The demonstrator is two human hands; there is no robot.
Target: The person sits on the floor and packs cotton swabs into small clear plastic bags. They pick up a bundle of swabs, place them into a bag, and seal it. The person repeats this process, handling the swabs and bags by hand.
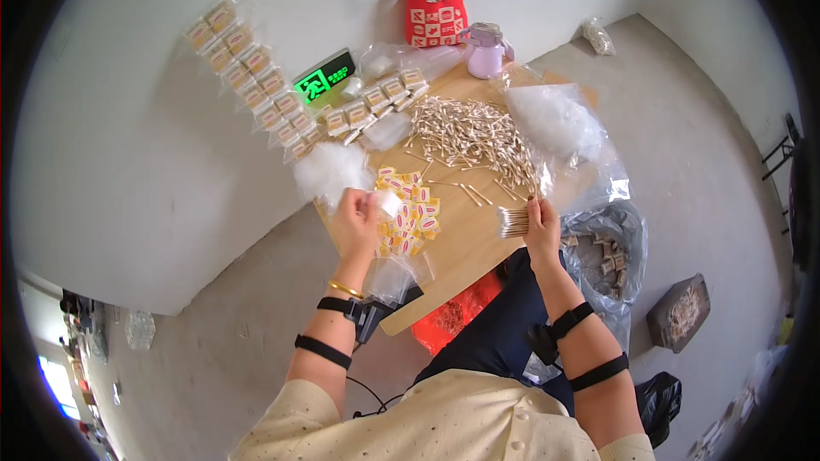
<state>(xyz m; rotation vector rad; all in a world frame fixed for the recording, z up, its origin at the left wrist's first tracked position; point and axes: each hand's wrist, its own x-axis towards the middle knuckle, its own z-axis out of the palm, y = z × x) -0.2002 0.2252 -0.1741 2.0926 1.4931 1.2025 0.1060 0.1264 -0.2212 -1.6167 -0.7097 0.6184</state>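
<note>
The small light-brown wooden board [478, 235] is sitting crowded — a heap of loose wooden-stemmed cotton swabs [470, 132] is covering its far half, a scatter of little yellow-and-pink paper labels [408, 209] is lying near its left edge, and crinkled clear plastic bags [555, 119] are spilling over the right side. Only a bare strip of wood between the labels and the right hand is lying open. The right hand [541, 226] is hovering at the board's right edge, its fingers clenching a neat bundle of cotton swabs [512, 222] whose tips are pointing left, just past the fingertips. The left hand [359, 218] is pinching a small clear plastic pouch [386, 203] at the board's left edge — right beside the labels.
</note>
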